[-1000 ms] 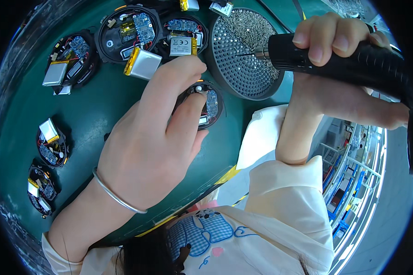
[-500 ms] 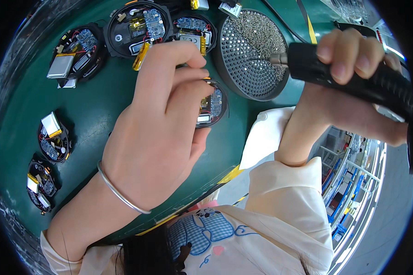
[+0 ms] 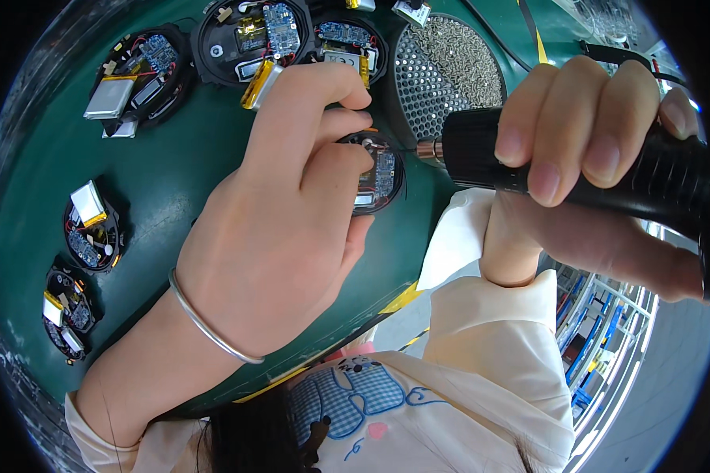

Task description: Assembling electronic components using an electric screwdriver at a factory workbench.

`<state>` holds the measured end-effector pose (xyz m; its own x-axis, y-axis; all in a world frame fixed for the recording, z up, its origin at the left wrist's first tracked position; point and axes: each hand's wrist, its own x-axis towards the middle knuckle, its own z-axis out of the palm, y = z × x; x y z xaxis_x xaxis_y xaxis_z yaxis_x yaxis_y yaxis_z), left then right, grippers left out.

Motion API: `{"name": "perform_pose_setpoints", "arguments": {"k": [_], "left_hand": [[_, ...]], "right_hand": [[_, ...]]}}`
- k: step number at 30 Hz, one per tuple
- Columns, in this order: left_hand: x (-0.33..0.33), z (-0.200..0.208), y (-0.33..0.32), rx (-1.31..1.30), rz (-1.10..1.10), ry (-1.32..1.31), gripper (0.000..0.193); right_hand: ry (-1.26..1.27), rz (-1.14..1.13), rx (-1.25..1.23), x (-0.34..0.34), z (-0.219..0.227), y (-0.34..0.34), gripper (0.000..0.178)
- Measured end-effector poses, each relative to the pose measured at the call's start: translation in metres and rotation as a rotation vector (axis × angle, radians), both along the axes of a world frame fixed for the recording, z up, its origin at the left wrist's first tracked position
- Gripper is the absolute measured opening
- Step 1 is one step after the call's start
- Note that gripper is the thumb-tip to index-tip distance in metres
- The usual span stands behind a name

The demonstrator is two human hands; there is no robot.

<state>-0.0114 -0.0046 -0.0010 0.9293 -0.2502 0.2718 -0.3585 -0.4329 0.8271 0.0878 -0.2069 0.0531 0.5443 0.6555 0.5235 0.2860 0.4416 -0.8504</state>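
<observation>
My left hand (image 3: 264,213), with a silver bangle at the wrist, is closed around a small round black housing (image 3: 385,173) with a blue circuit board inside. The fingers cover the housing's left part. In my right hand (image 3: 584,134) is a black electric screwdriver (image 3: 472,150), gripped along its body. Its metal nose points left, and the thin bit reaches to the housing's right upper edge. Whether a screw sits on the bit is too small to tell. Behind the screwdriver stands a round grey tray (image 3: 400,110) with a perforated plate and many small screws.
Larger open housings with boards and batteries (image 3: 248,43) lie at the back, another (image 3: 146,79) at the far left. Two smaller housings (image 3: 93,240) lie along the left side. Yellow-black tape (image 3: 402,298) marks the near table edge. A white cloth-like piece (image 3: 454,232) lies beside my right wrist.
The screwdriver has come down and left from the screw tray to the small housing. My left hand stays around the housing; the view has shifted slightly.
</observation>
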Motion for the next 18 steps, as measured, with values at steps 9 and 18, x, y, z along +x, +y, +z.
{"name": "perform_pose_setpoints", "arguments": {"k": [9, 18], "left_hand": [[0.002, -0.001, -0.002, -0.007, -0.004, -0.034, 0.039], [0.001, -0.003, -0.004, 0.001, 0.026, -0.049, 0.043]], "right_hand": [[0.005, 0.026, -0.056, -0.002, 0.003, 0.005, 0.086], [-0.115, 0.092, -0.202, -0.009, 0.005, 0.021, 0.077]]}}
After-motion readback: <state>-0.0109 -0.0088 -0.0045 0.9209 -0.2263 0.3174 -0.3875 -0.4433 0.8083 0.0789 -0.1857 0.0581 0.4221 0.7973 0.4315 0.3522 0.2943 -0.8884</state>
